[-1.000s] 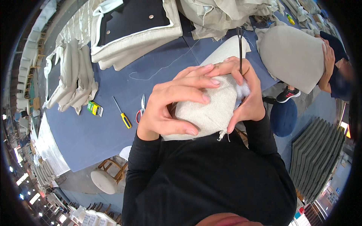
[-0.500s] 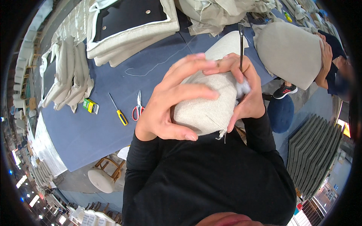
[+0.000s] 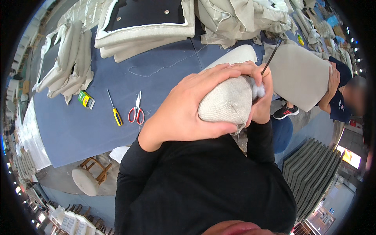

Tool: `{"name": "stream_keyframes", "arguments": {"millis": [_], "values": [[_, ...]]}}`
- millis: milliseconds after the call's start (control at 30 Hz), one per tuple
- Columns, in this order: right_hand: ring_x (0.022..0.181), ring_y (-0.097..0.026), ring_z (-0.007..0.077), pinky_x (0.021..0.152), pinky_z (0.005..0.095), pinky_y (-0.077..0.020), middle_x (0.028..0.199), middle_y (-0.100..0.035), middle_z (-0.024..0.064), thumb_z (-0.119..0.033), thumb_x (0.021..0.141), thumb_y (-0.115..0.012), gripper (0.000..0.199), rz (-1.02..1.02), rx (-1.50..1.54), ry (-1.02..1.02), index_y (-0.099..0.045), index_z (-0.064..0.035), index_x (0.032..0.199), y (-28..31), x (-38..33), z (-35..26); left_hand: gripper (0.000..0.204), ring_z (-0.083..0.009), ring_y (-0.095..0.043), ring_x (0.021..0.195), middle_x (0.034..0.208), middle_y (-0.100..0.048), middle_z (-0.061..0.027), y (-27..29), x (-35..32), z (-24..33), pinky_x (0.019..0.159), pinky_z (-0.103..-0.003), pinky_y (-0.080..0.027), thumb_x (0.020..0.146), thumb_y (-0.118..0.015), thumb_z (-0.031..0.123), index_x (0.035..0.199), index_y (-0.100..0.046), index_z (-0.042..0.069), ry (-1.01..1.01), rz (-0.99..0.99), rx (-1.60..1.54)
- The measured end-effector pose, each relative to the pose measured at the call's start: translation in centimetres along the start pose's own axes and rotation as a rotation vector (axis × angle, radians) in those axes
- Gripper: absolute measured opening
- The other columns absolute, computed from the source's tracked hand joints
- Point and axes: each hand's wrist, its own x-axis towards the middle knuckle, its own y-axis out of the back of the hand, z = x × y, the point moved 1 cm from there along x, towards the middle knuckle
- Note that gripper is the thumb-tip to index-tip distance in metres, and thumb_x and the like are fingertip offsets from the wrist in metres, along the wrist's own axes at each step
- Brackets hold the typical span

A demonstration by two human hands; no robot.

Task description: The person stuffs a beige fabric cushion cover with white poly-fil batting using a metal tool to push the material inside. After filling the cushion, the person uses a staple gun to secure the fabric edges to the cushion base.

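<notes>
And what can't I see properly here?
All in the head view:
Beige cloth bundle: left part behind the left hand.
White stuffing: partly behind the right hand.
Dark rod: lower end behind the right hand.
Black panel: far side cut off by the top edge.
Co-worker's head: blurred.

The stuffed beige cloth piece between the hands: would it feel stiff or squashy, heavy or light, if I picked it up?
The stuffed beige cloth piece is probably squashy, since white fluff shows at its right side. If that fluff fills it, it's likely light for its size. Its coarse-looking weave suggests it wouldn't be very slippery.
</notes>
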Motion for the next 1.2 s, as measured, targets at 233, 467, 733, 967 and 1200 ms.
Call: {"name": "stream_keyframes", "arguments": {"millis": [233, 467, 733, 967, 1200], "values": [[0.118, -0.065, 0.0298, 0.108, 0.0441, -0.0495, 0.128, -0.071, 0.0225, -0.042, 0.048, -0.108, 0.097, 0.096, -0.095, -0.016, -0.037, -0.0116, 0.105, -0.2, 0.6, 1.1, 0.091, -0.0402, -0.071, 0.122, 0.137, -0.069, -0.0225, -1.9, -4.2, 1.6, 0.101, -0.040, -0.056, 0.065, -0.093, 0.022, 0.147, -0.057, 0.001, 0.175, 0.288, 0.379], [0.107, -0.062, 0.0199, 0.104, 0.0324, -0.0465, 0.125, -0.072, 0.0134, -0.031, 0.088, -0.089, 0.058, 0.254, -0.447, -0.045, -0.037, -0.0094, 0.104, 7.3, -2.7, 7.3, 0.073, -0.0395, -0.075, 0.114, 0.125, -0.074, -0.0235, -1.8, -10.3, -0.5, 0.098, -0.043, -0.059, 0.068, -0.091, 0.022, 0.132, -0.067, -0.004, 0.105, 0.477, 0.548], [0.109, -0.064, 0.0166, 0.099, 0.0324, -0.0494, 0.114, -0.068, 0.0087, -0.025, 0.111, -0.063, 0.026, 0.877, -0.092, -0.503, -0.043, -0.0101, 0.103, 9.1, -11.6, 15.1, 0.049, -0.0352, -0.076, 0.112, 0.124, -0.075, -0.0247, -0.6, -29.8, -6.3, 0.099, -0.043, -0.059, 0.092, -0.076, 0.019, 0.132, -0.066, -0.008, 0.784, 0.792, 0.098], [0.121, -0.064, 0.0171, 0.108, 0.0359, -0.0494, 0.133, -0.066, 0.0067, -0.027, 0.111, -0.059, 0.032, 0.727, 0.609, -0.613, -0.055, -0.0100, 0.138, 1.4, -12.9, 20.5, 0.040, -0.0323, -0.075, 0.111, 0.122, -0.076, -0.0229, 2.6, -39.8, -7.8, 0.096, -0.041, -0.059, 0.100, -0.069, 0.022, 0.130, -0.068, -0.005, 1.020, 0.846, 0.105], [0.085, -0.062, 0.0080, 0.075, 0.0256, -0.0500, 0.094, -0.063, -0.0016, -0.019, 0.108, -0.060, 0.012, 0.560, 0.481, -0.374, -0.060, -0.0084, 0.113, -1.5, -1.4, 8.8, 0.035, -0.0294, -0.075, 0.110, 0.120, -0.076, -0.0211, 2.6, -47.1, -9.4, 0.093, -0.039, -0.059, 0.109, -0.062, 0.025, 0.128, -0.070, -0.003, 0.981, 0.439, 0.651]]}}
